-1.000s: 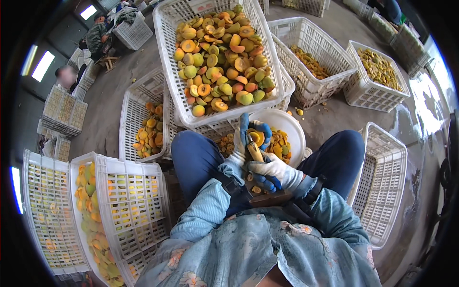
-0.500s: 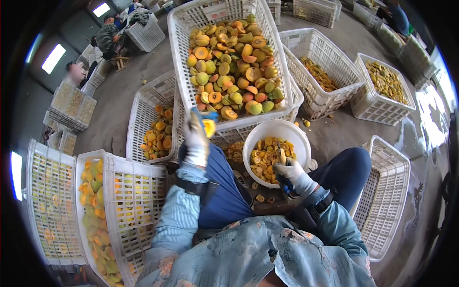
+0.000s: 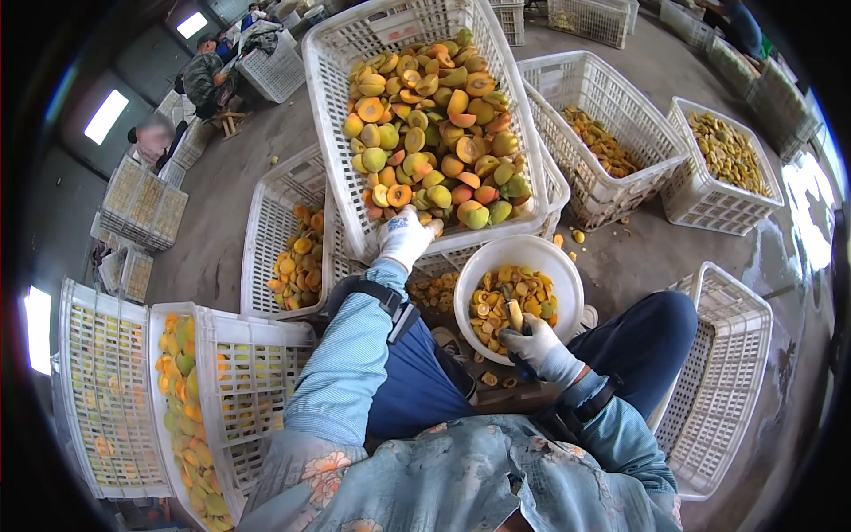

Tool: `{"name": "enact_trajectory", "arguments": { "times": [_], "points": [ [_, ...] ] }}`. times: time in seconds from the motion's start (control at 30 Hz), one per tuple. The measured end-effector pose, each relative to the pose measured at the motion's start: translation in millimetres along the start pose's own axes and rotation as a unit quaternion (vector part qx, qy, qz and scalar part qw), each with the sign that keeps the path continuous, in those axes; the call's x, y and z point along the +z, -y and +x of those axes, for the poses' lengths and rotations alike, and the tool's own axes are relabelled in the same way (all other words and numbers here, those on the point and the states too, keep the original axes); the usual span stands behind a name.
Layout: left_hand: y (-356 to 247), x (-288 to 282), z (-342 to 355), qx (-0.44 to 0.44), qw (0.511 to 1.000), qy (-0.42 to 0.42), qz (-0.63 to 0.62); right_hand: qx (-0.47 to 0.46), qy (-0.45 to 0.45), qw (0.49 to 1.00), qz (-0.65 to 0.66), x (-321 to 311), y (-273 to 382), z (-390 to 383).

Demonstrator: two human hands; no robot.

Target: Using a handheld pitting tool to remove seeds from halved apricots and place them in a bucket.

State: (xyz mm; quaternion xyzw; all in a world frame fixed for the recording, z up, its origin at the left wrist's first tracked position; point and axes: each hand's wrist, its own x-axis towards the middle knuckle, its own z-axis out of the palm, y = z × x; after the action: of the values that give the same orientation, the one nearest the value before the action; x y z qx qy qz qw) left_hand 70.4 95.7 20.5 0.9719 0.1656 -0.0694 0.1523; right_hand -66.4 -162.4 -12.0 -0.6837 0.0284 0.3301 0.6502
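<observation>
My gloved left hand (image 3: 404, 238) reaches over the near rim of the raised white crate (image 3: 355, 232) into halved yellow, green and orange fruit (image 3: 417, 137), its fingers curled and mostly hidden. My gloved right hand (image 3: 538, 348) is closed on a cutting tool (image 3: 516, 312) with a pale handle, held over the white bucket (image 3: 572, 277) of orange fruit pieces (image 3: 496, 319) between my legs.
A crate of halves (image 3: 301, 253) stands left; two crates of pieces (image 3: 603, 142) (image 3: 727, 155) stand back right. An empty crate (image 3: 753, 355) is by my right leg, tilted fruit crates (image 3: 106, 381) by my left. Co-workers (image 3: 202, 80) (image 3: 152, 140) sit back left among stacked crates.
My hands were together over the bucket a second ago. The left went up and left with an orange piece, now out of sight, into the upper crate; the right moved down with the tool.
</observation>
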Motion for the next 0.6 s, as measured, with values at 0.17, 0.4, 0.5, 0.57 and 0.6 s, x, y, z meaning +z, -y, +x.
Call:
{"name": "enact_trajectory", "arguments": {
  "times": [0.17,0.4,0.5,0.57,0.6],
  "points": [
    [4.8,9.2,-4.5,0.028,0.969,-0.071,-0.233,0.018,0.03,0.999,-0.006,-0.5,3.5,-0.8],
    [-35.4,-3.0,-76.8,0.03,0.655,0.131,-0.744,-0.088,-0.005,0.996,-0.006,11.6,13.2,-9.7],
    [-41.9,14.4,-94.0,0.067,0.621,0.182,-0.76,-0.218,-0.079,0.968,-0.096,19.6,8.0,-11.2],
    [-44.7,21.6,-102.6,0.082,0.618,0.177,-0.762,-0.236,-0.087,0.957,-0.144,23.0,25.8,-19.4],
    [-46.8,26.0,-104.2,0.067,0.619,0.173,-0.763,-0.245,-0.089,0.953,-0.157,24.1,25.2,-17.0]
  ]
}}
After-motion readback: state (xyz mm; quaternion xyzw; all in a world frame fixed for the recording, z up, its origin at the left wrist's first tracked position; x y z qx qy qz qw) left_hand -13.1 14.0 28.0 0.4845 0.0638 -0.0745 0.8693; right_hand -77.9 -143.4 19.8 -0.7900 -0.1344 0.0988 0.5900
